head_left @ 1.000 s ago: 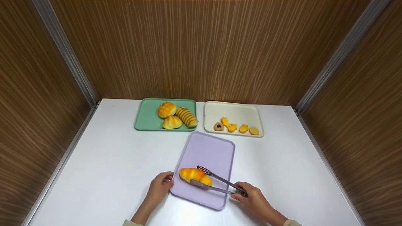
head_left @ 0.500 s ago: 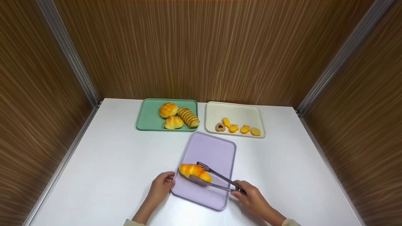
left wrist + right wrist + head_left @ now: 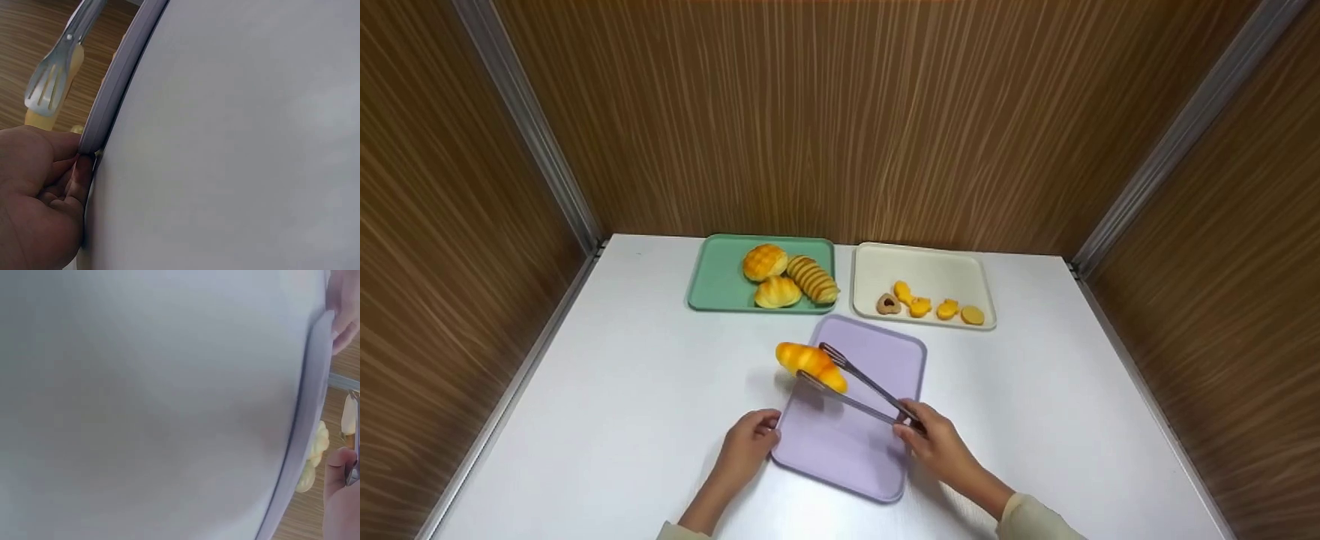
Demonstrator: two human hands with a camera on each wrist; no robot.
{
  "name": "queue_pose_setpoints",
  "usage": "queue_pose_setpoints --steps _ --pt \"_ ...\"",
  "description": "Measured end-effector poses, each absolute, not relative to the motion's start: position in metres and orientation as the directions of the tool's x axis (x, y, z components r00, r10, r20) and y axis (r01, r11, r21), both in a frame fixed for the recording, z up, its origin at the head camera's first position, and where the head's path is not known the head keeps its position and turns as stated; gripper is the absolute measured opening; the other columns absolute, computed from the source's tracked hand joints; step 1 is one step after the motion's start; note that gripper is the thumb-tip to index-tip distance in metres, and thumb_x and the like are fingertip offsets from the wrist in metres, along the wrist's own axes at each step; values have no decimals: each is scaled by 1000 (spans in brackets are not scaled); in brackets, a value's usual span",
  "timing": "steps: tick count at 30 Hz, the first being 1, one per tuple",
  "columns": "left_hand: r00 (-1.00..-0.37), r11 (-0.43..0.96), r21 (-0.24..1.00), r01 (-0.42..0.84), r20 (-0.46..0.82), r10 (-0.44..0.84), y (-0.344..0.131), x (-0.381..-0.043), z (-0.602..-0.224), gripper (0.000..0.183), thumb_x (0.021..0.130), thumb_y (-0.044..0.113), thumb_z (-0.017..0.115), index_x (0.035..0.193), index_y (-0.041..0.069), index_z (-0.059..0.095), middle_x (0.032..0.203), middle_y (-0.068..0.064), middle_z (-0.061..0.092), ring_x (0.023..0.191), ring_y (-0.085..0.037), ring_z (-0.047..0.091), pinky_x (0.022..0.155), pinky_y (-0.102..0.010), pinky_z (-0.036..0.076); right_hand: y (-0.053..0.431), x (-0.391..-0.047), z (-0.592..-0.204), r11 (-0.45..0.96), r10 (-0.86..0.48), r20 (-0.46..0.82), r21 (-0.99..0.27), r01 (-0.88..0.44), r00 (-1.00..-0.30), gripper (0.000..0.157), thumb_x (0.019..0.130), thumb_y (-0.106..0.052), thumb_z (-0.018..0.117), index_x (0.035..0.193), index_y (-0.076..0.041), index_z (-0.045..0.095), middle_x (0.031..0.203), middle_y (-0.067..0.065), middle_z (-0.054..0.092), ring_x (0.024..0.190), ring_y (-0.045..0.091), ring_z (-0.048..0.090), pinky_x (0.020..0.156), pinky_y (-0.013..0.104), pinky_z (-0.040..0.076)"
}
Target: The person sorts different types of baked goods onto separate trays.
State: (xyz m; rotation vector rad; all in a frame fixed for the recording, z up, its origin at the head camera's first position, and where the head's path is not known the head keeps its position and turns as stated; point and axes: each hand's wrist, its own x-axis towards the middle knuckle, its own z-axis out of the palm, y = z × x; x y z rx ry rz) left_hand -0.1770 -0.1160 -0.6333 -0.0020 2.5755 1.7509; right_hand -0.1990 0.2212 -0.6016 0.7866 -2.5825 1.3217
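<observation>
My right hand (image 3: 934,442) grips metal tongs (image 3: 870,382) with slotted heads, low over the right side of the lavender tray (image 3: 847,457). Between the tong heads hangs a golden croissant-shaped bread roll (image 3: 799,357), raised above the tray and jutting past its left edge, with a shadow below. At the tray's near left side, my left hand (image 3: 748,444) pinches the rim. The left wrist view shows the thumb and fingertips on either side of that rim (image 3: 107,93), with a slotted tong head (image 3: 48,84) in front of the bread.
At the back left, a green tray (image 3: 716,289) bears a round bun (image 3: 765,262), a striped roll (image 3: 812,280) and a small ridged roll (image 3: 777,292). A cream tray (image 3: 930,262) beside it holds several small cookies. Wood-grain panels enclose the white table (image 3: 622,375).
The tongs have lifted the bread off the lavender tray and carried it away from me and slightly left. My right hand moved forward with them; my left hand stayed at the rim.
</observation>
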Motion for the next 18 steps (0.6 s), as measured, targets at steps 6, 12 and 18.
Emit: queue_pose_setpoints --steps 6,12,18 --pt "-1000 349 937 18 10 25 -117 -177 -635 31 91 4 64 121 -4 65 107 -11 65 96 -18 59 80 -21 52 194 -226 -593 480 -314 396 -718 -504 -863 35 91 -14 72 121 2 63 94 2 68 79 5 61 67 24 54" --pt "-999 337 941 32 25 25 -117 -176 -636 32 90 3 65 121 -5 65 107 -12 65 95 -20 60 80 -22 53 159 -251 -587 464 -263 407 -742 -485 -875 31 91 -19 73 115 -1 63 92 1 67 81 9 60 71 24 54" --pt "-1000 345 938 27 23 15 -116 -175 -634 32 91 4 66 121 -5 65 107 -12 65 95 -19 60 80 -22 53 123 -269 -586 409 -259 385 -787 -461 -886 32 93 -21 71 115 1 61 93 5 66 79 9 56 70 22 52"
